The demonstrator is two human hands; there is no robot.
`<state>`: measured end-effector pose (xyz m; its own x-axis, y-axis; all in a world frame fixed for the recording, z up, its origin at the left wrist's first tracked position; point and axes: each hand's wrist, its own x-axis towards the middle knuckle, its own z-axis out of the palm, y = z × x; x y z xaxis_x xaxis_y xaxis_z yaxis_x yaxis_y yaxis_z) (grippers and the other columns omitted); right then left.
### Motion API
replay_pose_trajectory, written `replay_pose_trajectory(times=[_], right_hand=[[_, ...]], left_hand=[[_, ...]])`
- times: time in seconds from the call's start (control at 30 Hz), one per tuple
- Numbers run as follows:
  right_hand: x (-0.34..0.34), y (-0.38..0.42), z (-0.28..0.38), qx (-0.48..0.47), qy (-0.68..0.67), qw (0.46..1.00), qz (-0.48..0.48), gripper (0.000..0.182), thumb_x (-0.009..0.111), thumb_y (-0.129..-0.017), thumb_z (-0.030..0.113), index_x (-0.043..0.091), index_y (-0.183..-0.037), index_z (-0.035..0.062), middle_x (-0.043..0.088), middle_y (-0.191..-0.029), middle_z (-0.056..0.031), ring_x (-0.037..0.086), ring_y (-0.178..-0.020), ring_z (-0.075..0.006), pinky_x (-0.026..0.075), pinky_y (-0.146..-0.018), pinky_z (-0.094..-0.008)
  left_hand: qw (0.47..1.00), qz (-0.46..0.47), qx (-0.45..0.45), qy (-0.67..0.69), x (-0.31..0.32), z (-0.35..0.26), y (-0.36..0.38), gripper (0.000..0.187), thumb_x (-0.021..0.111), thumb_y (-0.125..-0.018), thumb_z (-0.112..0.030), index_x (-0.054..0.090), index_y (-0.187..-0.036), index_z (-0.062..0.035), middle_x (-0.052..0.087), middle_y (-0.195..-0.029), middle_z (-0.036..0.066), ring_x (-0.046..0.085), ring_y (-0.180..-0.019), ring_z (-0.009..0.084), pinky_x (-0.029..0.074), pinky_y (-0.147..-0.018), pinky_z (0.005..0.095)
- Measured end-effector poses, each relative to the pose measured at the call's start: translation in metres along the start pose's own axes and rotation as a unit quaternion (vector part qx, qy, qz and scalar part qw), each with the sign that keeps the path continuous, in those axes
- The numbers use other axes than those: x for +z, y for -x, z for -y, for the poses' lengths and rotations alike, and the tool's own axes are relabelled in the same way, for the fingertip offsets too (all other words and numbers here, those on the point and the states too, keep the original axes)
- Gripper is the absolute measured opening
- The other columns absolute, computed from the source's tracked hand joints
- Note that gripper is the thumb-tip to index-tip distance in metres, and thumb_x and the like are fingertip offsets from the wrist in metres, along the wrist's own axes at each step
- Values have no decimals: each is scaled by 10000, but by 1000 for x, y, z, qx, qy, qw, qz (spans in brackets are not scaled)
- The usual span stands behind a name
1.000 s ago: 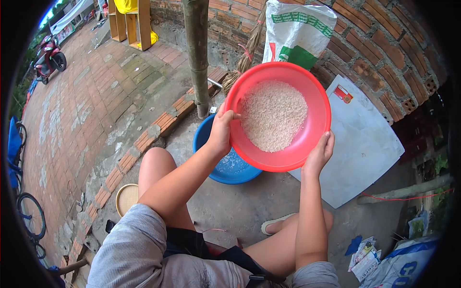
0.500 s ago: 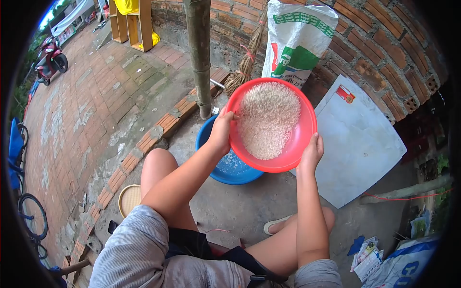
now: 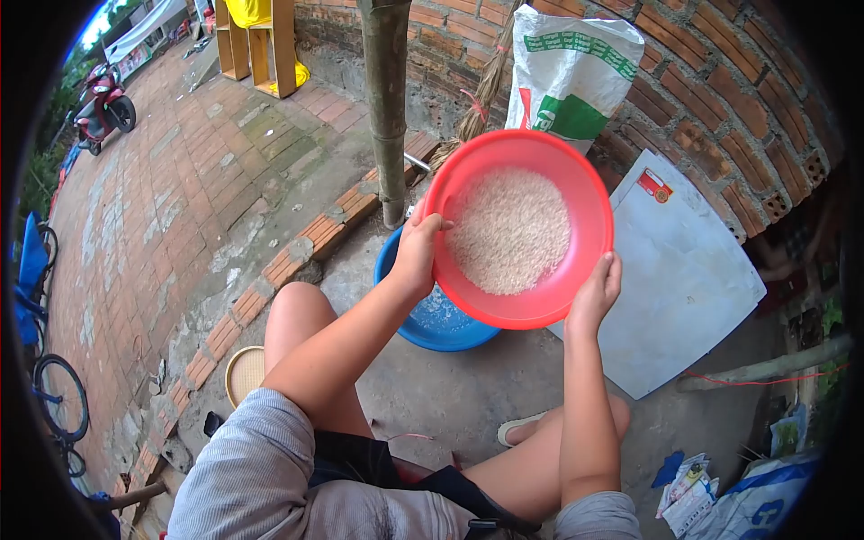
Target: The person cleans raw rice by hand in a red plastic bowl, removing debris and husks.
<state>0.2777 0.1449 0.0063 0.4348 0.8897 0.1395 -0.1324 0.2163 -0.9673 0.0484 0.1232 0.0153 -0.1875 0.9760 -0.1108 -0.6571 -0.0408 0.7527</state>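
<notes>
A red plastic basin [image 3: 589, 211] is held up in front of me, with white rice grains [image 3: 510, 232] gathered in its middle. My left hand [image 3: 418, 247] grips the rim on the left side, thumb over the edge. On the lower right, my right hand [image 3: 596, 292] is closed on the rim, its fingers partly hidden beneath. Below the red basin, on the ground, sits a blue basin [image 3: 441, 326] with scattered pale grains inside; the red one covers much of it.
Behind the basins are a bamboo post [image 3: 384, 108], a straw broom [image 3: 477, 112] and a white-and-green sack [image 3: 576, 76] by the brick wall. A white board [image 3: 684, 279] lies to the right. A woven tray [image 3: 244, 373] is beside my left knee.
The red basin has shifted slightly right and the rice has settled into a rounder heap nearer its middle. Both hands still hold the rim. The camera view has moved a little.
</notes>
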Motion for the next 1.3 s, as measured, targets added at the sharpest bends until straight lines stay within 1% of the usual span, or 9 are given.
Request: replay_pose_trajectory(times=[0.1,0.17,0.23,0.43,0.57,0.77,0.93,1.07,1.3], right_hand=[[5,4,8,-74,-44,996,-27,267,393,-1011,200,560,-930,8,548,-851,0,482,-768,-74,415,-709,-244],[-10,-8,-23,52,8,999,2,271,384,-1015,198,562,-949,5,561,-876,-6,496,-798,-76,425,-737,-247],[-1,1,-10,44,16,999,-7,274,384,-1017,204,562,-957,3,558,-879,-4,494,-801,-75,424,-738,-248],[0,1,3,-63,-28,997,-30,278,389,-1014,204,575,-1003,-3,584,-910,-28,518,-816,-94,435,-750,-256],[-11,-9,-31,104,15,994,-25,277,394,-1011,207,576,-1031,0,602,-940,-46,546,-862,-104,447,-786,-265],[-4,0,9,-69,6,998,-6,287,394,-1010,202,579,-1002,-18,599,-939,-47,542,-849,-98,448,-763,-266],[-13,-7,-15,81,20,997,3,307,365,-1019,211,575,-1048,-12,598,-964,-38,539,-865,-94,445,-786,-256],[-4,3,24,-40,-22,999,3,318,384,-1016,216,584,-1079,-24,612,-972,-47,557,-865,-99,456,-777,-258],[-9,-1,6,97,-11,995,-10,325,371,-1020,205,586,-1105,-23,625,-1016,-53,575,-900,-101,465,-797,-262]], left_hand=[[1000,13,9,-13,1,-2,-1,561,435,-764,-9,436,-1321,-75,521,-1144,94,517,-1044,209,436,-926,348],[1000,-4,-25,0,-4,4,-4,555,435,-764,-9,440,-1315,-74,520,-1145,92,517,-1042,206,435,-926,347],[998,3,-59,35,-8,9,-8,606,439,-750,-16,432,-1345,-127,527,-1185,65,524,-1053,200,443,-919,342],[1000,5,-29,6,0,1,-2,587,437,-757,-14,441,-1330,-138,540,-1145,75,548,-1011,212,475,-881,368],[993,-34,-101,52,-18,28,-13,589,439,-754,-12,439,-1327,-147,548,-1129,79,561,-989,214,497,-839,378],[1000,5,-17,6,1,6,-2,599,432,-746,0,439,-1331,-126,546,-1138,73,550,-1018,218,479,-879,363],[997,-16,-80,10,-12,21,-12,607,440,-743,-1,431,-1338,-121,542,-1151,65,549,-1002,201,458,-907,344],[1000,19,3,-4,5,6,1,595,439,-753,-9,431,-1339,-111,534,-1147,78,532,-1020,200,454,-908,344],[994,-24,-94,41,-6,21,-5,622,435,-736,-10,426,-1345,-141,520,-1178,77,525,-1056,229,454,-926,385]])
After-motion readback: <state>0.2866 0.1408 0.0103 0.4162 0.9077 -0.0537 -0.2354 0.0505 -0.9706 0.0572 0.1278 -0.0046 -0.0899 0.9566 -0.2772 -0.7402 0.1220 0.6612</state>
